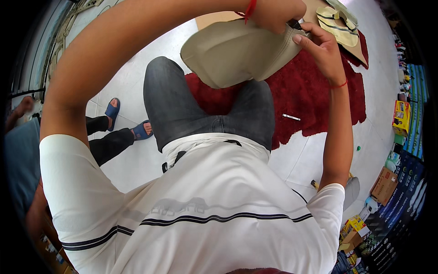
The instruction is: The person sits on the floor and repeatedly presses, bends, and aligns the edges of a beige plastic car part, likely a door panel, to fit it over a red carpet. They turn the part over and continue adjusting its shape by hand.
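A white tiled floor is being partly covered by a ragged-edged dark red rug, and above both the wearer's white shirt and dark grey trousers are being seen from overhead; at the left, another person's dark-trousered legs are being shown beside the wearer's knee; at the upper right, a striped cream piece is being borne by a tan board, which is lying partly over the rug; a beige fabric piece is being held up by the wearer, out beyond the knees and in front of the rug, its broad rounded end being turned to the left and its stitched edge to the right; at the right margin, a brown carton is being kept among other packages; the stitched edge is being pinched between thumb and fingers by the right hand, while the left hand is being kept curled at the upper edge, its fingertips being hidden, so whether they are being clamped cannot be told; a dark strip is being exposed between the hands; on the rug a small white stick is being left lying
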Demonstrator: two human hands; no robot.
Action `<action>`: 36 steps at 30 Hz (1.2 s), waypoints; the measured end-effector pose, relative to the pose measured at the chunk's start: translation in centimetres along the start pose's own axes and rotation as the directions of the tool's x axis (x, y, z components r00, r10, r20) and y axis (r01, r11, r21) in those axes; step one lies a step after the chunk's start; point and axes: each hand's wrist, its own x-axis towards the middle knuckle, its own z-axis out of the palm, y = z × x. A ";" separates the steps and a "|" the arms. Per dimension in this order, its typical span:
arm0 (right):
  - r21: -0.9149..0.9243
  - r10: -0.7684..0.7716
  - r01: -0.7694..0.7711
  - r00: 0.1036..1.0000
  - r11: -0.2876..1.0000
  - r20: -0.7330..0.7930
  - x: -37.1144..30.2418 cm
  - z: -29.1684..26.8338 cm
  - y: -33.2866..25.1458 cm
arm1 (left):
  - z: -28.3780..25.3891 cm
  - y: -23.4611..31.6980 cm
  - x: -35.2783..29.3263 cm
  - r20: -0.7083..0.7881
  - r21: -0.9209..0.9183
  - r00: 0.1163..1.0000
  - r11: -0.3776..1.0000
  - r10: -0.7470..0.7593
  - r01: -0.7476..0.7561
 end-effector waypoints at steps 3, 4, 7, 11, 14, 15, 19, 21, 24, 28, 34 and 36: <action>0.049 -0.041 0.041 0.999 0.998 -0.002 -1.2 0.5 -0.7 | 0.5 0.5 -0.8 -0.034 -0.073 0.999 0.996 0.039 -0.042; 0.129 -0.077 0.077 0.997 0.989 -0.001 -1.6 1.2 -1.1 | 0.4 0.9 -1.1 -0.019 -0.101 1.000 0.995 0.024 -0.026; 0.129 -0.088 0.083 0.996 0.988 0.034 -2.0 1.7 -1.2 | 1.1 1.8 -2.2 -0.091 -0.118 0.995 0.992 -0.049 0.038; 0.195 -0.078 0.072 0.997 0.978 0.025 -2.1 2.5 -1.0 | 1.8 1.6 -2.2 -0.179 -0.158 0.982 0.987 -0.065 0.036; -0.327 -0.386 0.328 0.913 0.886 -0.133 -2.2 3.8 -2.9 | 1.5 1.3 -1.9 -0.196 -0.207 0.977 0.977 -0.088 0.047; -0.426 -0.404 0.296 0.895 0.855 -0.188 -2.3 4.4 -3.1 | 1.5 1.0 -1.7 -0.202 -0.225 0.973 0.972 -0.108 0.061; -0.611 -0.511 0.216 0.780 0.761 -0.361 -2.3 6.5 -2.1 | 2.2 -0.4 0.4 -0.173 -0.145 0.985 0.989 -0.003 -0.023; -0.631 -0.575 0.239 0.711 0.738 -0.404 -1.8 6.8 -1.0 | 1.7 0.1 0.5 -0.109 -0.116 0.994 0.993 0.005 -0.018; -0.660 -0.643 0.279 0.648 0.698 -0.407 -1.5 7.1 -0.3 | 1.3 0.5 0.6 -0.083 -0.050 0.995 0.997 0.046 -0.051; -0.696 -0.654 0.256 0.647 0.671 -0.393 -1.3 6.8 -0.4 | 0.9 0.8 1.2 -0.086 -0.018 0.995 0.999 0.048 -0.050; -0.644 -0.520 0.231 0.798 0.730 -0.304 -1.3 5.9 -2.4 | 0.9 -0.7 0.3 -0.076 -0.129 0.997 0.991 0.029 -0.039; -0.612 -0.507 0.259 0.818 0.747 -0.272 -1.5 5.7 -2.5 | 0.8 -0.7 0.4 -0.032 -0.166 0.999 0.986 0.005 -0.010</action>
